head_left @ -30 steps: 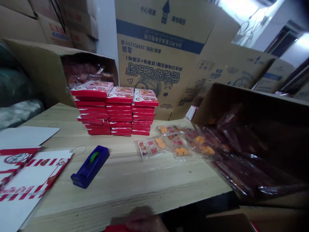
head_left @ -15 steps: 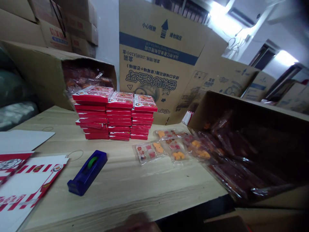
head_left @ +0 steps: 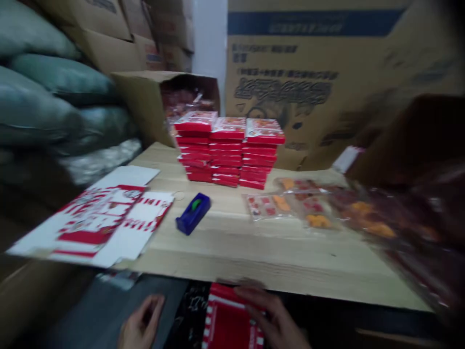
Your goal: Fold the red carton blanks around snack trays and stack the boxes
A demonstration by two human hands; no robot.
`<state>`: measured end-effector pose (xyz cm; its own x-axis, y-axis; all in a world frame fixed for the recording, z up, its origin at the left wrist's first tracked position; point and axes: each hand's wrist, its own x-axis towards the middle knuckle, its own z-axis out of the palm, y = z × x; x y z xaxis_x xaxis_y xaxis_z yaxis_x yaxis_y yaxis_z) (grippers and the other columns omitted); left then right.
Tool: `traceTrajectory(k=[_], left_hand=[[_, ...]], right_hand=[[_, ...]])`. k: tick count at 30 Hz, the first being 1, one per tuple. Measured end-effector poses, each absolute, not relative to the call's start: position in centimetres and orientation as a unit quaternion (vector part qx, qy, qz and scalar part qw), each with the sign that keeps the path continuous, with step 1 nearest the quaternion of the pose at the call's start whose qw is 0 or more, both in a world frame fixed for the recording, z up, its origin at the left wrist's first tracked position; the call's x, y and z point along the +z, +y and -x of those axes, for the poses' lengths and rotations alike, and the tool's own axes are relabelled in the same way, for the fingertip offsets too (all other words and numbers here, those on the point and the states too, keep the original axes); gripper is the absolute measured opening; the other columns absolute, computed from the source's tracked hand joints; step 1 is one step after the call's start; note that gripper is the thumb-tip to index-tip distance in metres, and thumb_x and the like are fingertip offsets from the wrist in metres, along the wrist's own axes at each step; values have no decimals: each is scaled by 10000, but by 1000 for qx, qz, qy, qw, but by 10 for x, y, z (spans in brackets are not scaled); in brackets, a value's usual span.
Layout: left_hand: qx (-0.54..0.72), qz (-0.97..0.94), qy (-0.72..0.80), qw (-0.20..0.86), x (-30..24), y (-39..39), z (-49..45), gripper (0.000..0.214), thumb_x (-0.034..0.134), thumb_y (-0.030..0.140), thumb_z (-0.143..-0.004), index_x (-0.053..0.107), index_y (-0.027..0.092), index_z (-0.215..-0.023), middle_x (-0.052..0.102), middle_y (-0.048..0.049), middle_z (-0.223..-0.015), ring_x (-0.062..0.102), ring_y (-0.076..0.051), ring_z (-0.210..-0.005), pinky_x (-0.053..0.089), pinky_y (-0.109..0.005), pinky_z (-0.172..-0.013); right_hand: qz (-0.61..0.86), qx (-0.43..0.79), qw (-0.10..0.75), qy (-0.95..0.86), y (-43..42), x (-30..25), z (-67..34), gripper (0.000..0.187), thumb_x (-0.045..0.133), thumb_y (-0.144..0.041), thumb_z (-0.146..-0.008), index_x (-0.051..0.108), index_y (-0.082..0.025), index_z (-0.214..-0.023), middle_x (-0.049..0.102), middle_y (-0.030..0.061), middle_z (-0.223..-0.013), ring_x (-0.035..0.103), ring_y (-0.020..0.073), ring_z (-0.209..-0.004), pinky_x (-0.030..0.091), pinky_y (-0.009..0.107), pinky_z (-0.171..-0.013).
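Note:
At the bottom of the view, my right hand (head_left: 272, 317) grips the top edge of a red-and-white printed carton (head_left: 228, 320), which it holds below the table edge. My left hand (head_left: 141, 322) is a little to the left, fingers apart, holding nothing and apart from the carton. Beyond them on the wooden table (head_left: 290, 257) stand three stacks of red boxes (head_left: 225, 150). A blue tape dispenser (head_left: 192, 213) lies left of centre, next to flat red-and-white carton blanks (head_left: 105, 218). Clear packets of orange snacks (head_left: 269, 206) lie to the right of it.
An open carton of red-packed goods (head_left: 417, 155) blurs past at the right. Another open carton (head_left: 163, 102) stands behind the stacks. Grey-green sacks (head_left: 47, 102) are piled at the left, with large cardboard cartons (head_left: 298, 63) behind the table.
The view has swung left and tilted down, so the table sits higher and the blanks show fully. Both hands are now visible, and the red carton has come into view in my right hand.

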<state>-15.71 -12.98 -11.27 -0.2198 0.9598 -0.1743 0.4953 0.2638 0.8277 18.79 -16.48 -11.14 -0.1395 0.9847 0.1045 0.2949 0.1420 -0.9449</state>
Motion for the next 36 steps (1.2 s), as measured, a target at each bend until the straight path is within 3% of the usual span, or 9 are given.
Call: traceTrajectory(k=[3,5,9,14,18,22,26,30,36], left_hand=[[425,-559,694,162,-65,-87,163,320,655,513,-875,736,211,-944,729,-18,-845,672,-213,-781,538,-296,-752],[460,-595,646,131,-39,-41,154,301,614,477,-902,716,201,-967,717,-65,-965,663,-226,-894,536,-320,-828],[385,-623,639,234,-30,39,130,292,624,466,-857,724,196,-905,706,-104,-1037,620,-279,-1055,501,-358,-864],[321,-598,653,337,-50,72,124,344,693,495,-781,642,191,-627,600,-14,-615,575,-207,-669,434,-312,-659],[317,-550,652,415,-50,74,125,340,763,479,-692,632,180,-597,554,14,-530,467,-140,-507,367,-272,-538],[366,-487,649,455,-48,70,117,339,822,461,-603,690,153,-656,762,-109,-913,591,-156,-614,451,-283,-556],[426,-444,626,479,-46,59,113,383,875,470,-552,748,141,-700,667,-190,-1383,700,-282,-969,525,-314,-644],[470,-425,588,502,-47,47,118,377,881,475,-569,761,142,-699,631,-204,-1445,672,-341,-1144,541,-312,-689],[519,-423,567,480,-77,30,122,365,834,484,-586,722,149,-677,718,-188,-1294,724,-266,-983,568,-373,-833]], right_hand=[[506,425,392,-640,-157,-108,-190,305,600,-444,-1009,742,-368,-1268,745,83,-1319,683,301,-1261,545,551,-1078],[490,431,386,-652,-152,-108,-189,310,594,-449,-1011,758,-342,-1252,751,93,-1309,688,296,-1259,554,518,-1077],[456,412,409,-675,-147,-108,-188,305,604,-422,-1009,751,-343,-1264,763,94,-1285,712,280,-1223,583,483,-1043],[424,404,442,-679,-143,-104,-187,312,587,-354,-1026,705,-387,-1314,750,72,-1314,705,258,-1234,585,482,-1047],[409,406,453,-680,-139,-99,-187,314,576,-328,-1034,698,-393,-1315,761,71,-1287,719,251,-1208,610,461,-1010],[395,410,456,-684,-138,-96,-186,319,553,-332,-1045,681,-408,-1328,763,64,-1282,720,243,-1202,609,468,-1005],[419,425,437,-674,-143,-97,-183,283,582,-342,-1027,726,-392,-1265,774,66,-1262,717,257,-1204,592,491,-1025],[455,428,421,-658,-148,-98,-181,271,594,-380,-1010,768,-332,-1212,778,103,-1243,720,283,-1196,585,504,-1028],[478,436,426,-632,-151,-99,-170,265,616,-410,-988,789,-311,-1163,787,106,-1211,715,293,-1196,562,525,-1051]])
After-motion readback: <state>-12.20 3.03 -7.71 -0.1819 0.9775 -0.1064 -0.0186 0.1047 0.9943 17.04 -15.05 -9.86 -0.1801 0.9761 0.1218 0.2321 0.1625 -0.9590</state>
